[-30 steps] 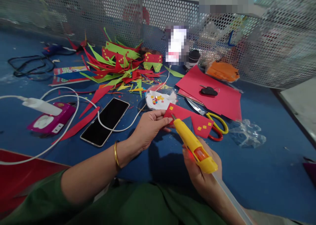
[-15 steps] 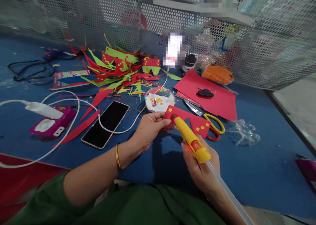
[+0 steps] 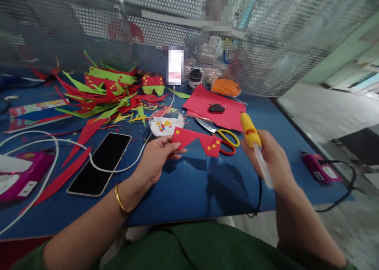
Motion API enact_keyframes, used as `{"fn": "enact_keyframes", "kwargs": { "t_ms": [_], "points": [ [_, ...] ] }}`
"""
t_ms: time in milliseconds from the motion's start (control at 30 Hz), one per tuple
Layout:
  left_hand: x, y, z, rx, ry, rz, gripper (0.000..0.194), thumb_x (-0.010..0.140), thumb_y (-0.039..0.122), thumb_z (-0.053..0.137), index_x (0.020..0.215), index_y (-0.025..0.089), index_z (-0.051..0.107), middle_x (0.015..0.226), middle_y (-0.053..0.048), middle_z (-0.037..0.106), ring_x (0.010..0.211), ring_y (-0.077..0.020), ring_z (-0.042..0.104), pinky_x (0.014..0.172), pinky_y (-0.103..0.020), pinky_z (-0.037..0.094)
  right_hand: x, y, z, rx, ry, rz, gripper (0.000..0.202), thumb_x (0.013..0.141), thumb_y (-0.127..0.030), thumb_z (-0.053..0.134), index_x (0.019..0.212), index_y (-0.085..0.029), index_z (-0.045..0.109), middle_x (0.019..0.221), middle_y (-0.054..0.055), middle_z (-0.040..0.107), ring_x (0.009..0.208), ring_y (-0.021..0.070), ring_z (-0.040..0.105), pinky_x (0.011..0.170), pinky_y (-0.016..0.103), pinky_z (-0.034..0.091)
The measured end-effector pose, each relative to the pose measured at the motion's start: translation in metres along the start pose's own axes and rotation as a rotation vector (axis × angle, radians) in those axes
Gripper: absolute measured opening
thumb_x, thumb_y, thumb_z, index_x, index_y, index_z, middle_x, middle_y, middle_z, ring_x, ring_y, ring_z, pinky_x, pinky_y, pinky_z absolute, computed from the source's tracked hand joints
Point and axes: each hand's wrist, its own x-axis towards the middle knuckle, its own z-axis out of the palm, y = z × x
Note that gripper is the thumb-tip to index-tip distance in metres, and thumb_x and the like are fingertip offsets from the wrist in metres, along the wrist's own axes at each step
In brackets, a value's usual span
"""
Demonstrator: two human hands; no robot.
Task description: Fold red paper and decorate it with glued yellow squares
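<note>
My left hand (image 3: 158, 155) pinches the left end of a red paper cutout (image 3: 197, 137) between thumb and fingers. The cutout has a notch in its lower edge and small yellow squares stuck near both ends. Over to the right, my right hand (image 3: 266, 155) grips a yellow glue gun (image 3: 250, 130), its nozzle pointing up and away from me; a clear glue stick sticks out of its back end. Just beyond the cutout stands a clear round dish (image 3: 167, 124) with small coloured paper bits. Scissors (image 3: 223, 137) with red and yellow handles lie partly behind the cutout.
A heap of red and green paper scraps (image 3: 103, 88) covers the back left. A black phone (image 3: 100, 163) lies under a white cable. Red sheets (image 3: 231, 118) bear a small black object (image 3: 216, 108). Purple power boxes (image 3: 321, 168) sit at both sides; perforated metal stands behind.
My right hand has drawn the glue gun away from the red cutout, off to the right. My left hand still holds the cutout. The whole view has turned to the right.
</note>
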Motion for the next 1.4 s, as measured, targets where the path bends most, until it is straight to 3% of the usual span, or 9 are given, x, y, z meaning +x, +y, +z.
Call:
{"fn": "enact_keyframes", "kwargs": {
  "t_ms": [100,233,467,600,767,900,1033,1200,1400],
  "points": [
    [0.0,0.0,0.001,0.011,-0.008,-0.006,0.014,0.075,0.015,0.078,0.088,0.014,0.074,0.079,-0.001,0.076,0.069,-0.0125,0.074,0.056,-0.015,0.055,0.019,0.035,-0.01,-0.404,-0.003,0.02,0.037,0.091,-0.048,0.046,0.098,-0.018,0.066,0.097,0.015,0.067,0.087,0.0285,0.062,0.077,0.041,0.041],
    [-0.001,-0.001,0.002,0.024,-0.019,-0.015,0.015,0.076,0.015,0.076,0.092,0.014,0.075,0.08,-0.002,0.076,0.068,-0.0125,0.073,0.057,-0.017,0.055,0.035,0.061,-0.01,-0.658,-0.167,0.147,0.043,0.094,-0.049,0.041,0.093,-0.015,0.068,0.094,0.019,0.067,0.089,0.0321,0.063,0.077,0.043,0.038],
    [-0.002,-0.003,0.002,0.001,-0.04,-0.041,0.014,0.081,0.009,0.068,0.092,0.013,0.075,0.088,-0.006,0.078,0.067,-0.0119,0.073,0.054,-0.017,0.051,0.037,0.08,0.004,-0.672,-0.309,0.133,0.04,0.093,-0.043,0.036,0.092,-0.02,0.069,0.095,0.024,0.069,0.087,0.0372,0.067,0.068,0.045,0.041],
    [-0.003,-0.004,0.003,-0.004,-0.052,-0.049,0.015,0.083,0.007,0.066,0.092,0.013,0.075,0.088,-0.007,0.078,0.065,-0.0109,0.072,0.055,-0.018,0.05,0.035,0.089,-0.007,-0.659,-0.177,0.128,0.048,0.089,-0.056,0.043,0.111,-0.023,0.07,0.114,0.026,0.068,0.093,0.0393,0.067,0.073,0.05,0.047],
    [-0.004,-0.007,0.003,-0.005,-0.104,-0.074,0.012,0.085,0.009,0.065,0.089,0.014,0.075,0.086,-0.006,0.077,0.067,-0.0113,0.073,0.056,-0.018,0.049,0.05,0.03,-0.023,-0.367,0.13,-0.191,0.034,0.091,-0.056,0.049,0.11,-0.036,0.069,0.113,0.007,0.073,0.069,0.0263,0.067,0.062,0.044,0.049],
    [-0.004,-0.007,0.003,-0.003,-0.124,-0.108,0.013,0.085,0.007,0.063,0.09,0.013,0.074,0.084,-0.007,0.077,0.067,-0.0117,0.072,0.057,-0.019,0.049,0.082,-0.048,0.004,-0.087,-0.022,-0.65,0.026,0.097,-0.043,0.052,0.101,-0.029,0.073,0.103,0.005,0.077,0.091,0.0236,0.072,0.075,0.036,0.052],
    [-0.004,-0.005,0.004,-0.034,-0.129,-0.156,0.012,0.082,0.006,0.063,0.088,0.011,0.072,0.078,-0.006,0.076,0.063,-0.0116,0.071,0.056,-0.019,0.049,0.12,-0.099,0.06,-0.086,-0.256,-0.863,0.024,0.096,-0.029,0.053,0.093,-0.023,0.076,0.094,0.004,0.078,0.081,0.0202,0.069,0.07,0.033,0.043],
    [-0.005,-0.006,0.004,-0.045,-0.166,-0.168,0.011,0.082,0.007,0.062,0.084,0.013,0.072,0.071,-0.004,0.074,0.061,-0.0107,0.07,0.055,-0.018,0.047,0.147,-0.125,0.113,-0.323,-0.434,-0.987,0.029,0.093,-0.021,0.048,0.083,-0.02,0.076,0.084,0.006,0.074,0.071,0.0164,0.058,0.066,0.033,0.027],
    [-0.007,-0.007,0.004,-0.044,-0.189,-0.192,0.011,0.082,0.008,0.063,0.085,0.014,0.072,0.071,-0.003,0.073,0.063,-0.0111,0.07,0.057,-0.019,0.048,0.156,-0.127,0.131,-0.436,-0.471,-1.092,0.029,0.09,-0.018,0.048,0.075,-0.019,0.073,0.077,0.006,0.07,0.068,0.0158,0.053,0.066,0.035,0.021]
  ]
}}
